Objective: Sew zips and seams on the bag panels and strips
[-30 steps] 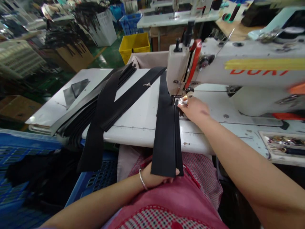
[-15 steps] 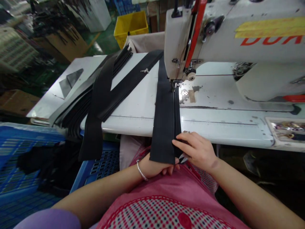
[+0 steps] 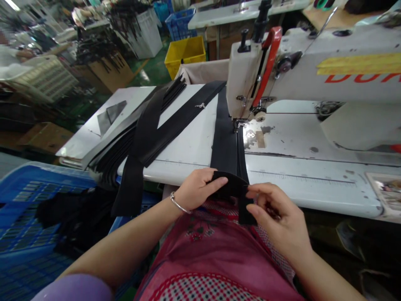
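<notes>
A wide black fabric strip (image 3: 223, 142) runs under the presser foot (image 3: 239, 125) of the sewing machine and hangs over the table's front edge. My left hand (image 3: 199, 188) grips the strip's near end, thumb on top, and folds it upward. Beside it, my right hand (image 3: 278, 213) pinches the strip's right edge between thumb and fingertips, next to a narrower black band (image 3: 242, 161). The curled fingers of my right hand partly hide something dark within them. The band's lower end (image 3: 246, 211) hangs below the fingertips.
More black strips (image 3: 147, 125) lie stacked on the left of the white table (image 3: 200, 136); one carries a metal zipper slider (image 3: 201, 105). A blue basket (image 3: 28, 171) with dark pieces stands at lower left, a yellow bin (image 3: 184, 52) behind. The sewing machine (image 3: 300, 88) fills the right.
My left hand has come from beneath the strip to its top and turned the near end up. My right hand has gone from resting on the edge to pinching it. The view has tilted upward.
</notes>
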Motion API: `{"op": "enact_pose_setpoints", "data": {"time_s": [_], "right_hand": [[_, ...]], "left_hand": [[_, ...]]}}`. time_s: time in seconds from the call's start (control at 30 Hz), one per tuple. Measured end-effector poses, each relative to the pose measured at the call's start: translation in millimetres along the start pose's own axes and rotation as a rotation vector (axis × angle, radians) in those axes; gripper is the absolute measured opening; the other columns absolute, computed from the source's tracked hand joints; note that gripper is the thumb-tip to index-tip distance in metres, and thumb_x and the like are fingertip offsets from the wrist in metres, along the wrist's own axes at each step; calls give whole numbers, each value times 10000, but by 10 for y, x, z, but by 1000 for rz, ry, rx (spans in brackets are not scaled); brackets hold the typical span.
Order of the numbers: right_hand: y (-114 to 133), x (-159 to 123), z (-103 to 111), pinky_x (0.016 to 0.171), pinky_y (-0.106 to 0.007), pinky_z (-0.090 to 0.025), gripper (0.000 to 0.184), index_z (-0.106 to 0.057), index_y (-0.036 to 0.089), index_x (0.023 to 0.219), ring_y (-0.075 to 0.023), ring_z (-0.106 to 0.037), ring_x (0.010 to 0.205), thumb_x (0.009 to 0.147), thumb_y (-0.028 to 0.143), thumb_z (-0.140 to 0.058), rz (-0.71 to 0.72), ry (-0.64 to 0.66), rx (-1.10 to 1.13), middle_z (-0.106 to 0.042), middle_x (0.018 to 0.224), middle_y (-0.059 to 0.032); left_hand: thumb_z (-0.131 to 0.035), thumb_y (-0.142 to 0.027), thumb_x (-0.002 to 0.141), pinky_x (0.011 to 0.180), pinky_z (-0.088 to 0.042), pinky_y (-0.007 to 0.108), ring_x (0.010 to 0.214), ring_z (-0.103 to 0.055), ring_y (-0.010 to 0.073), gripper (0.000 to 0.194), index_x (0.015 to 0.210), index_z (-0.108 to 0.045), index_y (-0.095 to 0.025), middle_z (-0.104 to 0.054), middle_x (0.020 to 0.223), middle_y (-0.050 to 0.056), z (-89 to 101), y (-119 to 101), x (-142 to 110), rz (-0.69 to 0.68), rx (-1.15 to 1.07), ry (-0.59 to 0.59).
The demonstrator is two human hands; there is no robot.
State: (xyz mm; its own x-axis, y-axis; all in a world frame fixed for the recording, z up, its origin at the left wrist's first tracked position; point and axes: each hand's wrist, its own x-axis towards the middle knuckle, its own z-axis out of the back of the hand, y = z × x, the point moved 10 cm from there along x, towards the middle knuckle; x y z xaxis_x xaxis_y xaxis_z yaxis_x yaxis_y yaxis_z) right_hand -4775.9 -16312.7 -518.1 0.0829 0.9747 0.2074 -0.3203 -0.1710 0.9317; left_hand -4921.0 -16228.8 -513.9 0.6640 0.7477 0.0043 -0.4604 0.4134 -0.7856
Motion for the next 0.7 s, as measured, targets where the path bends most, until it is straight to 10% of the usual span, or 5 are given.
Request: {"op": "enact_pose_setpoints", "data": {"time_s": [0.23,0.7], "right_hand": [[-406,105,-96,558,-218,-368,239,-623,194,866,-101,-478,627,811,416,-693,-401,-155,373,-556,705,14],[-448,78,-272,419,-202,-167,259,-600,161,792,-37,-323,438,741,351,-769,-574,-179,745,-423,516,57]], "left_hand": [[-495,-370,928,585,-302,220,628,-385,77,353,670,-507,-130,-414,670,-35,30,-12,-18,110,-344,-71],[-445,-337,932,589,-271,267,643,-401,101,326,717,-548,-114,-452,718,-2,9,26,-66,154,-590,-50]]}}
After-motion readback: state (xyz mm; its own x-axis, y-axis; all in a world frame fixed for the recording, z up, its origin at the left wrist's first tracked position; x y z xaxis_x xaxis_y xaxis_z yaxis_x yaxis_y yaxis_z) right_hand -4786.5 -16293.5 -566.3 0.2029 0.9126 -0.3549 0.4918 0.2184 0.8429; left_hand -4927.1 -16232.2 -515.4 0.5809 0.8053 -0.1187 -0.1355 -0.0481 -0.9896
